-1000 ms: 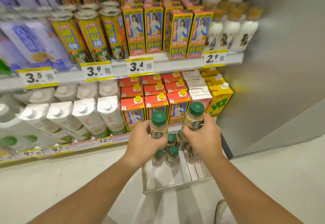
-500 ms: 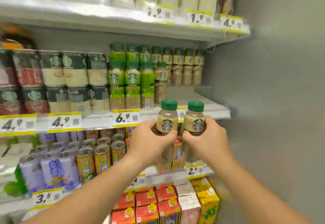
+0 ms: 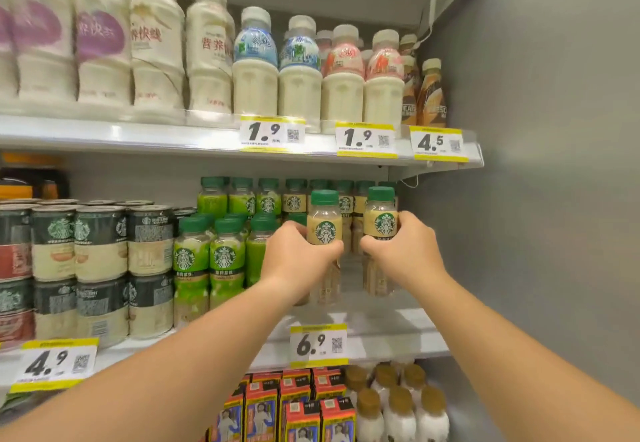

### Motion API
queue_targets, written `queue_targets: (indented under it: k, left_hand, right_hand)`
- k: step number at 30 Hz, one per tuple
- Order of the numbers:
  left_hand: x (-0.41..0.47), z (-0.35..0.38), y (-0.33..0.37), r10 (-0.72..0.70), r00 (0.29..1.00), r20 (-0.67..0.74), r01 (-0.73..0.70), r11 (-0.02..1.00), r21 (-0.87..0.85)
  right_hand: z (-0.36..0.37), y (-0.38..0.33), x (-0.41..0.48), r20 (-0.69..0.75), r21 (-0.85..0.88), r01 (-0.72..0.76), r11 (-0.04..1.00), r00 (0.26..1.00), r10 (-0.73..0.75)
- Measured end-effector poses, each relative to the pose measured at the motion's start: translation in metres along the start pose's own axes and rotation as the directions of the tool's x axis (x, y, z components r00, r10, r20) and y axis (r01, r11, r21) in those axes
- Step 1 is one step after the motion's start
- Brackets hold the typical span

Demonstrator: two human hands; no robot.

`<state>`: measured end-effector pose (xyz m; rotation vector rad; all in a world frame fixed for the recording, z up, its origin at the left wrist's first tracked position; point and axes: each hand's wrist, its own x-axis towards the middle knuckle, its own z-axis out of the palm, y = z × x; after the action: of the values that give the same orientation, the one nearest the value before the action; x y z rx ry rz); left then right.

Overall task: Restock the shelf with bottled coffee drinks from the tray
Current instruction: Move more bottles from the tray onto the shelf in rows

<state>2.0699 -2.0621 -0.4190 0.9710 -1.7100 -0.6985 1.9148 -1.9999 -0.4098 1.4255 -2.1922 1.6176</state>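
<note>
My left hand (image 3: 298, 261) grips a beige coffee bottle (image 3: 324, 221) with a green cap and round logo label. My right hand (image 3: 403, 249) grips a second, matching coffee bottle (image 3: 381, 214). Both bottles are upright, held side by side over the right end of the middle shelf (image 3: 391, 334). Behind them stands a row of like beige bottles (image 3: 294, 199) at the back of that shelf. The shelf floor under and in front of the held bottles is bare. The tray is out of view.
Green-labelled bottles (image 3: 225, 261) stand left of my hands, with stacked cans (image 3: 100, 244) further left. The upper shelf (image 3: 207, 140) carries white milk bottles. A grey side wall (image 3: 554, 199) bounds the shelf on the right. Cartons and small bottles sit on the shelf below.
Both hands lifted the two bottles from the low tray up to the middle shelf and pushed them in over its right end. My view rose from the floor to the upper shelves.
</note>
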Motion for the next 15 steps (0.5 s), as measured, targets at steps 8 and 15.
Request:
queue_targets:
  k: [8,15]
  left_hand:
    - [0.030,0.057,-0.023,-0.054,0.996,-0.071,0.060,0.995,0.082]
    - [0.034,0.076,-0.035,-0.043,0.989,-0.142,0.064,0.986,0.151]
  right_hand:
    - [0.038,0.046,0.048,0.081,0.086,-0.038,0.996,0.996,0.031]
    - [0.062,0.069,0.054,0.093,0.120,-0.005,0.993,0.996,-0.006]
